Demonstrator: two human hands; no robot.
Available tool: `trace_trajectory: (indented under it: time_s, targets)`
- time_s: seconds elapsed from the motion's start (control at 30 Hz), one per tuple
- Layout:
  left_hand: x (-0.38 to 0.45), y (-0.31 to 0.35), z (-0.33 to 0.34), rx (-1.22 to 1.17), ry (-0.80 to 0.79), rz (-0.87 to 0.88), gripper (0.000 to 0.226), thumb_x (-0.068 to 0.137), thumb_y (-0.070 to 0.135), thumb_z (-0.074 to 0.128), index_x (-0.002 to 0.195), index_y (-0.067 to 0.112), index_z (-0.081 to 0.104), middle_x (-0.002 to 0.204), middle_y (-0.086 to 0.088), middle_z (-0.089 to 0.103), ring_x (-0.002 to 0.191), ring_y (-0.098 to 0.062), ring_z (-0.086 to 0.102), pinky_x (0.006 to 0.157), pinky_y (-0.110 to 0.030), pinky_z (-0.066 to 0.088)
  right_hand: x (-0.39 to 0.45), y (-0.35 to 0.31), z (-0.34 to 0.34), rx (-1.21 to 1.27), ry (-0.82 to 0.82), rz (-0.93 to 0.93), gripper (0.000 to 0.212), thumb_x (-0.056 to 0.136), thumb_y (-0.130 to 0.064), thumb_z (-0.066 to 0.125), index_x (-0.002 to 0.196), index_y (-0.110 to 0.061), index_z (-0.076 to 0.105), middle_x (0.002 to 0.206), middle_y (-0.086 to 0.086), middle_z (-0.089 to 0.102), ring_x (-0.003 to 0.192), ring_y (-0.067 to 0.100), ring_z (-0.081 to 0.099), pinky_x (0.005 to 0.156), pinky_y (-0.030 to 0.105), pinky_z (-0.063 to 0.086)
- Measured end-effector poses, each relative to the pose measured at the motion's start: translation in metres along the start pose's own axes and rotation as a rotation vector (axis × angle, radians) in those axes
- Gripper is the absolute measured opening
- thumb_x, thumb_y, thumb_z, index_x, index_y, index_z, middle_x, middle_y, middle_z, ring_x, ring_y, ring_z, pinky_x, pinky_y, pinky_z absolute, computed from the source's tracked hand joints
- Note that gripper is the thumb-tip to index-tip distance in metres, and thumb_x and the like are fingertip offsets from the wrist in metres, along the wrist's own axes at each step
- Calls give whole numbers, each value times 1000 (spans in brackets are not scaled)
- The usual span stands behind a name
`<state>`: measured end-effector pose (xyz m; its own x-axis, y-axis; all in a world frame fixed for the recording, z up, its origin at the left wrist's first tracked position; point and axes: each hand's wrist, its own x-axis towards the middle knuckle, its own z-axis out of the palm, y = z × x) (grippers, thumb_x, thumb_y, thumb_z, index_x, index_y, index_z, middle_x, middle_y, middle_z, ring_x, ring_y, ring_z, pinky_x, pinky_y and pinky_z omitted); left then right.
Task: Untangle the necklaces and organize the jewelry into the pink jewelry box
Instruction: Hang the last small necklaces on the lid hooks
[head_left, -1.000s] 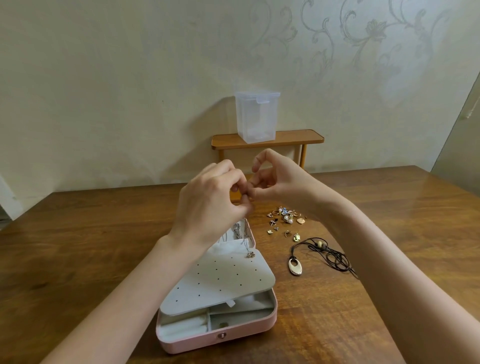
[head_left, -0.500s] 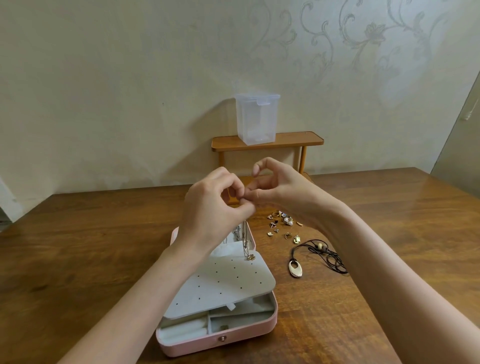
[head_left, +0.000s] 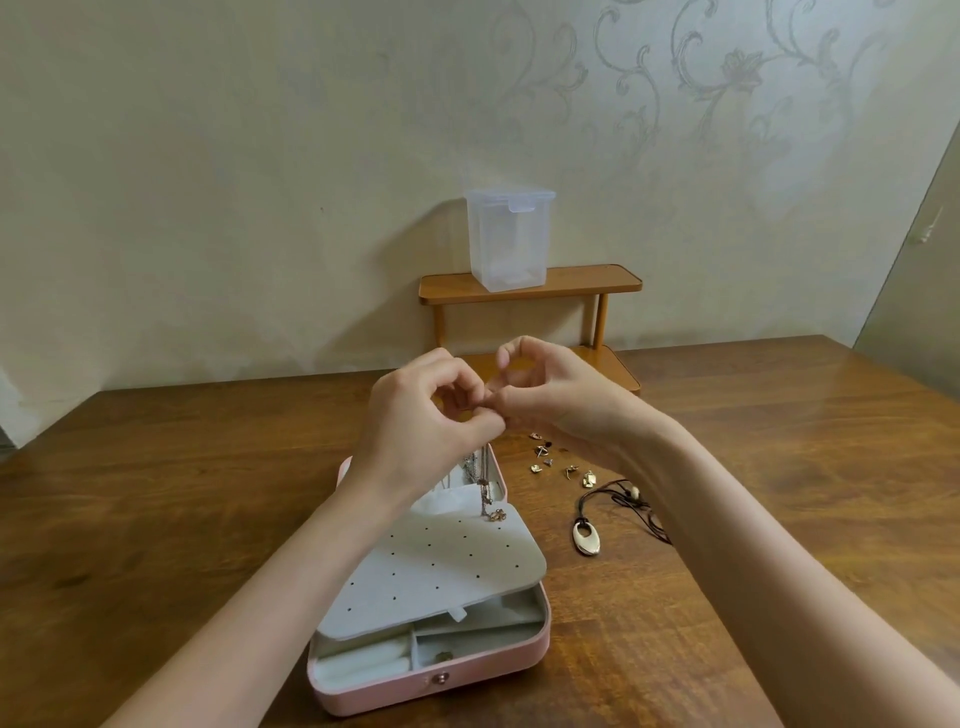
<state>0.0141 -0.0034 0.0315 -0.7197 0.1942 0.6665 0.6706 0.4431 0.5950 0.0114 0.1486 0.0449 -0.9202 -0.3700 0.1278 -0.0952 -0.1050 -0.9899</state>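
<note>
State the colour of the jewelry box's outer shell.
Pink; the jewelry box shows it best along its front edge in the head view.

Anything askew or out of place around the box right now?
The perforated grey insert sits skewed across the pink jewelry box, not seated. Small earrings lie scattered on the table, beside the black cord necklace.

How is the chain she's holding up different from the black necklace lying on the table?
The thin chain hangs straight from both hands, left hand and right hand; the black cord necklace lies loosely coiled on the table. The chain's charm is tiny, the cord's oval pendant large. Both pendants look gold-toned.
</note>
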Motion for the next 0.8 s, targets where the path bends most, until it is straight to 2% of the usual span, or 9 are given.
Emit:
trace_trajectory:
  time_s: [0.13,0.23,0.3,0.4,0.5,0.6,0.67,0.8]
  targets:
    - [1,1,-1,120,19,137,11,63,33,60,61,24,55,68,9,53,62,-13,50,51,-22,40,0,-12,-2,-159,-12,21,29,83,15,55,95,-8,43,78,9,57,75,21,51,66,25,46]
    - [1,-1,0,250,45,228,15,66,34,53,62,20,54,69,13,49,59,-8,44,50,-22,37,0,-13,-1,-181,-4,17,30,82,15,56,95,-9,44,76,8,58,72,19,52,65,25,46]
    - [0,-1,1,210,74,233,10,67,32,54,63,23,52,69,16,47,59,-6,44,51,-20,38,0,-8,-1,-87,7,0,29,84,15,55,94,-9,42,77,10,59,70,18,55,67,26,46]
    - [-1,0,4,69,118,209,7,68,29,55,64,25,52,70,16,49,62,-7,49,53,-15,40,0,5,3,195,19,-22,28,82,10,60,90,-10,42,79,11,63,75,19,62,71,27,50]
    - [0,1,7,-55,139,127,7,67,33,57,63,29,53,71,12,54,66,-11,54,55,-14,44,0,16,10,427,42,-83,29,72,4,60,87,-11,41,74,8,66,73,17,66,66,23,53]
    - [1,0,8,-172,161,30,7,63,35,59,61,29,55,69,12,56,65,-8,55,58,-16,46,0,22,16,533,70,-163,31,70,5,58,88,-12,40,72,8,67,74,20,66,67,24,55]
    - [3,-1,6,-163,156,38,7,63,33,59,60,27,56,69,11,56,64,-9,55,56,-19,47,0,21,14,489,54,-183,31,70,4,60,90,-11,42,73,8,66,77,21,65,69,25,55]
    - [7,1,-4,-24,104,134,12,63,29,58,61,17,56,69,5,55,60,-16,51,53,-28,44,-1,10,3,161,5,-184,37,72,-1,67,102,-9,46,79,7,65,77,19,59,74,29,49]
